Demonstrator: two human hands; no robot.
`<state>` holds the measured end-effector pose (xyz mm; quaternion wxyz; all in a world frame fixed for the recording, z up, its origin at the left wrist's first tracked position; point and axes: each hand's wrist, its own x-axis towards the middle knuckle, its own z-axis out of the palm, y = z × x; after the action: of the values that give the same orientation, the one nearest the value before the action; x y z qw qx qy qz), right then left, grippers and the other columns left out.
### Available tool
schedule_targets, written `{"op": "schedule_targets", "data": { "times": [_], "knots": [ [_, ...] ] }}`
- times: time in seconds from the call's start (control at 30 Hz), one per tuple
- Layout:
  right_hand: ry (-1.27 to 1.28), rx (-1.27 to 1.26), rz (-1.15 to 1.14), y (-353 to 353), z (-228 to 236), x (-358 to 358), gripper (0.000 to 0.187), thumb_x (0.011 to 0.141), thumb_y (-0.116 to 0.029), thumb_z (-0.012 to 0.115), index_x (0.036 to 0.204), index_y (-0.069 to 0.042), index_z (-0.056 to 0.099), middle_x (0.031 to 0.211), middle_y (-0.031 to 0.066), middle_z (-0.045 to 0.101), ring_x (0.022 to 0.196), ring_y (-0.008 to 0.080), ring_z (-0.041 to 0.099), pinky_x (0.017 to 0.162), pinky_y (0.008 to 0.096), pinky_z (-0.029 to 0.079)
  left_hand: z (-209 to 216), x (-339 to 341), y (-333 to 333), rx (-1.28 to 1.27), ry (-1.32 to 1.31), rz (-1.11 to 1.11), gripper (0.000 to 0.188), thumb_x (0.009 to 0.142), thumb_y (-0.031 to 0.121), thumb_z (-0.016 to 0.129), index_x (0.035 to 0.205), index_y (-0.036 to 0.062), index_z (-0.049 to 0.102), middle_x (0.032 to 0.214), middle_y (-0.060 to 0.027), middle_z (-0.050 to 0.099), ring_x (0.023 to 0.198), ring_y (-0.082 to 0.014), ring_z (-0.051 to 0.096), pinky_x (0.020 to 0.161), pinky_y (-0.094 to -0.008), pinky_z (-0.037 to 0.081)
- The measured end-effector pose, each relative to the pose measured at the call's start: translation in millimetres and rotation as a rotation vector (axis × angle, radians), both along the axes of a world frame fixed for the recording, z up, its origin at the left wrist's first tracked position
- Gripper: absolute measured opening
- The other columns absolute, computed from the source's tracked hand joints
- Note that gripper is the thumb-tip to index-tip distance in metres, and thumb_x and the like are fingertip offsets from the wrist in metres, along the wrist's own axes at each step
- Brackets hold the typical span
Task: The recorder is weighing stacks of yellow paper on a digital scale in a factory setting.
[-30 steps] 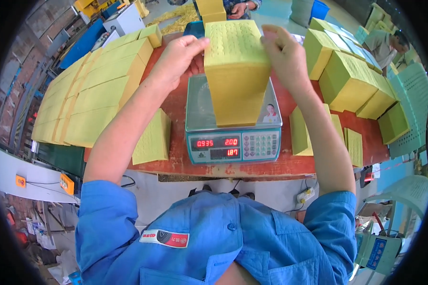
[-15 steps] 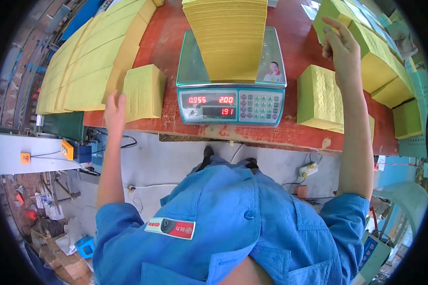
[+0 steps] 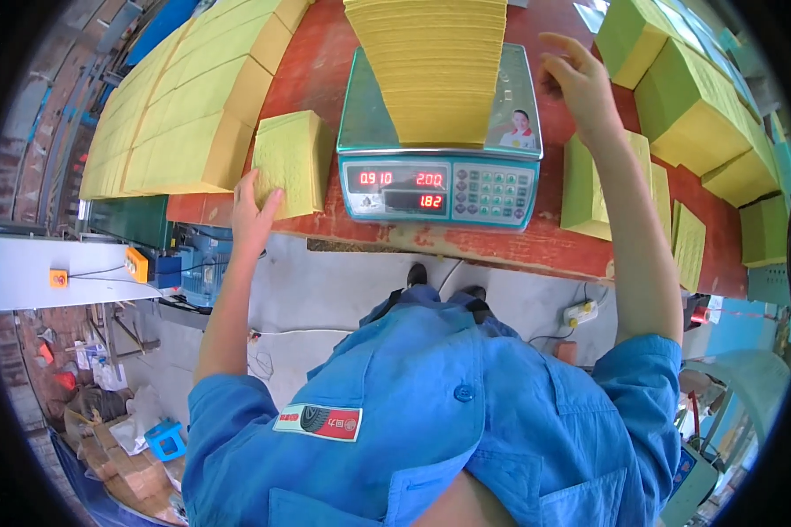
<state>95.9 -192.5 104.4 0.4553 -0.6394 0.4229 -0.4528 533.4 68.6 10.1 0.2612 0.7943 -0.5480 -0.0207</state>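
Observation:
My left hand [image 3: 253, 215] is at the near left corner of a small stack of yellow paper [image 3: 288, 167], thumb and fingers apart. Its fingertips meet the stack's edge, but I cannot tell how firmly. On a teal weighing scale [image 3: 497, 211] with lit red digits stands a tall stack of yellow paper [image 3: 435, 83]. My right hand [image 3: 582, 88] hovers just right of the scale's plate, index finger stretched out and the other fingers loosely bent. Nothing shows in it. Below that forearm sits another yellow paper stack [image 3: 586, 189], partly hidden by my arm.
Long rows of yellow paper stacks [image 3: 206, 105] fill the table's left side. More yellow stacks [image 3: 690, 101] line the right, with a thin one [image 3: 688, 246] near the front edge. The red table [image 3: 466, 241] is worn. A power strip [image 3: 580, 313] and cables lie on the floor.
My left hand has come right, to the small stack's corner. My right hand has shifted left toward the scale. The digits on the scale's display have changed, and the whole view has shifted slightly.

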Motion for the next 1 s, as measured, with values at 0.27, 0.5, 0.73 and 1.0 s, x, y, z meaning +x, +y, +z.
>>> {"op": "schedule_targets", "data": {
  "times": [0.27,0.5,0.73,1.0],
  "knots": [
    [-0.154,0.166,-0.012,-39.3,-43.3,45.5,0.044,0.094,-0.024,0.059,0.129,0.000,0.053,0.101,0.0109,0.066,0.082,0.0172,0.064,0.071,0.0293,0.050,14.7,30.3,-6.8,0.057,0.174,-0.139,0.063,0.083,0.032,0.073,0.131,0.0005,0.047,0.129,-0.0196,0.052,0.125,-0.0309,0.048,0.105,-0.0399,0.038],
    [-0.408,0.248,-0.069,-59.9,-72.7,80.2,0.041,0.096,-0.032,0.056,0.122,-0.001,0.060,0.105,0.0112,0.067,0.088,0.0202,0.064,0.071,0.0334,0.051,131.9,-21.1,-84.8,-0.087,0.593,-0.233,0.067,0.098,0.048,0.048,0.146,0.0024,0.036,0.147,-0.0170,0.042,0.129,-0.0244,0.046,0.105,-0.0393,0.038],
    [-0.201,0.022,-0.069,-71.9,-84.6,108.4,0.056,0.101,-0.044,0.039,0.105,0.005,0.065,0.106,0.0246,0.068,0.104,0.0263,0.063,0.088,0.0401,0.046,218.8,-131.5,-241.8,0.306,1.205,-0.604,0.066,0.088,0.051,0.063,0.135,0.0057,0.052,0.130,-0.0107,0.060,0.118,-0.0200,0.057,0.096,-0.0321,0.047],
    [-0.100,-0.225,-0.367,73.1,-53.4,67.4,0.038,0.100,-0.028,0.047,0.117,0.004,0.057,0.103,0.0213,0.064,0.103,0.0296,0.061,0.090,0.0363,0.046,212.1,-130.8,-228.9,0.762,1.345,-0.582,0.052,0.094,0.039,0.060,0.133,0.0055,0.054,0.121,-0.0095,0.066,0.104,-0.0189,0.067,0.092,-0.0335,0.053]
  ]
}}
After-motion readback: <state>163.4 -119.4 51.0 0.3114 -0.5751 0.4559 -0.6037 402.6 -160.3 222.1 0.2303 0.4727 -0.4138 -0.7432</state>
